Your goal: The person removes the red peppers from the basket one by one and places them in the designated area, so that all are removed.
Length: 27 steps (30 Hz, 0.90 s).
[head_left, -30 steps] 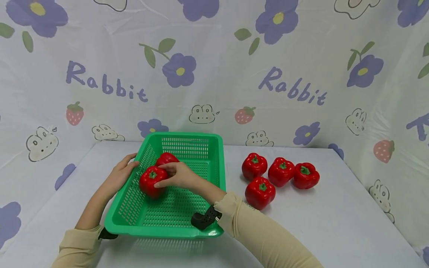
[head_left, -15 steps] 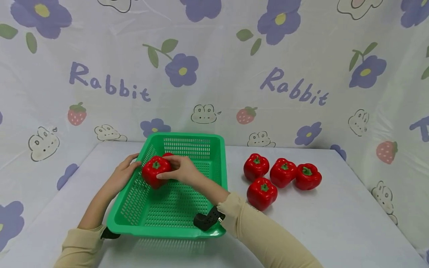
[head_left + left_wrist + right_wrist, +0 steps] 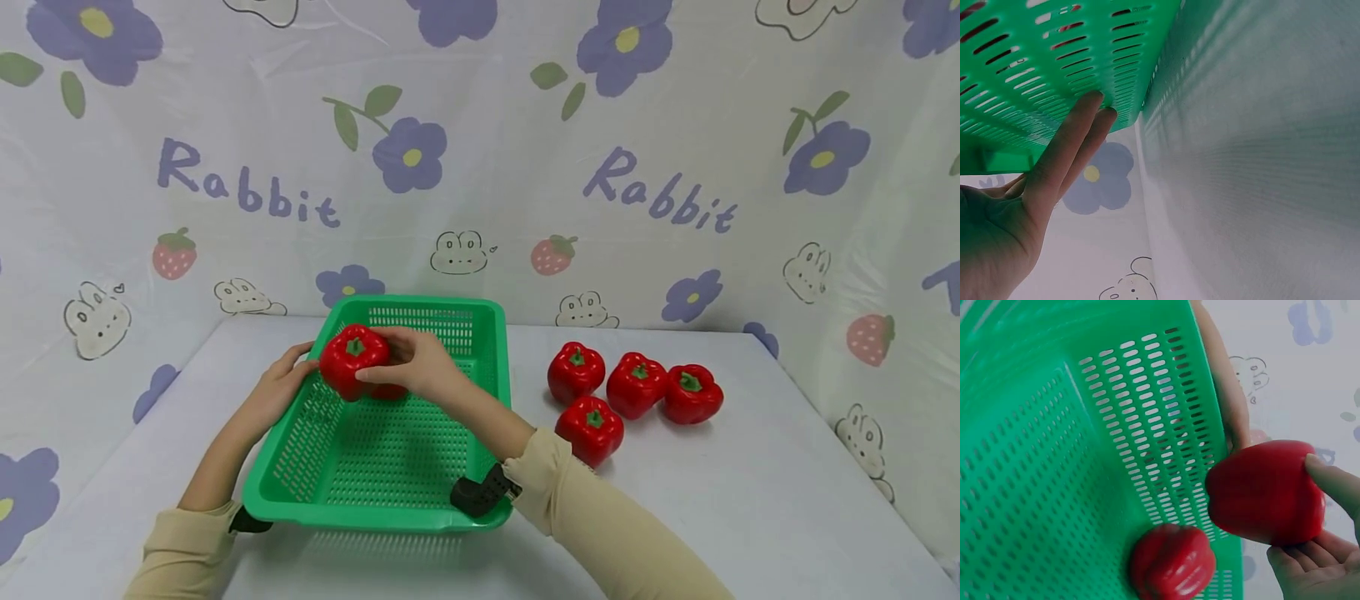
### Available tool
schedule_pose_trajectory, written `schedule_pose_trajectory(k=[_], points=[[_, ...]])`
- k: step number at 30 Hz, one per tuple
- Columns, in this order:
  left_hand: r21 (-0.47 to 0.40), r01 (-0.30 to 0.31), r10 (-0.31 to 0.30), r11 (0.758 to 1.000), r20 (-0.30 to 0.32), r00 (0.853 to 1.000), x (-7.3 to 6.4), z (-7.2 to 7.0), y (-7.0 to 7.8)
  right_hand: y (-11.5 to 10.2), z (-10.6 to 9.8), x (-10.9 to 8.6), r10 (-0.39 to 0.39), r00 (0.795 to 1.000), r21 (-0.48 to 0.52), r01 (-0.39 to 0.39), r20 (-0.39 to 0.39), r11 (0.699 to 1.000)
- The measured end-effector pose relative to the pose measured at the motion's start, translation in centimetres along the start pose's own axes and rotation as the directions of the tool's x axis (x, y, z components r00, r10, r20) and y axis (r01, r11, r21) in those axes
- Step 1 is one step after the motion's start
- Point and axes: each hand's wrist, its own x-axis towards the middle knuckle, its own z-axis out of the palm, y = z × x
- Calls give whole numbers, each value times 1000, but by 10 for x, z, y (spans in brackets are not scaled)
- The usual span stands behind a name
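My right hand [image 3: 431, 367] holds a red bell pepper [image 3: 349, 364] with a green stem, thumb on one side and fingers on the other. The pepper hangs at the left side of a green plastic basket [image 3: 420, 521]. Below it, another red bell pepper [image 3: 1172, 562] lies in the basket, mostly hidden in the head view. My left hand [image 3: 277, 392] rests against the basket's left side. In the left wrist view, two straight fingers [image 3: 1075, 137] lie against the slotted outer wall, while other digits sit by the rim, partly hidden.
Several red bell peppers [image 3: 637, 385] stand close together on the white tabletop [image 3: 712, 508] right of the basket. A printed cloth [image 3: 480, 150] hangs behind the table. A black wrist mount [image 3: 480, 492] on the right arm overlaps the basket's front right corner.
My right hand has raised the bell pepper and moved it toward the back of the basket, so it covers more of the other pepper. The left hand keeps its place on the basket.
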Motion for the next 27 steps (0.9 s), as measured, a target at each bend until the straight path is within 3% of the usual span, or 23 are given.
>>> schedule_pose_trajectory(k=[7, 18, 27], points=[[8, -1, 1, 1000, 0, 1000, -1, -1, 0, -12, -13, -12, -56, 998, 11, 56, 7, 998], [-7, -9, 9, 1000, 20, 1000, -1, -1, 0, -18, -44, -32, -84, 995, -6, 84, -53, 996], [3, 2, -2, 1000, 25, 1000, 0, -3, -1, -15, -69, -52, -59, 993, -74, 52, -105, 996]])
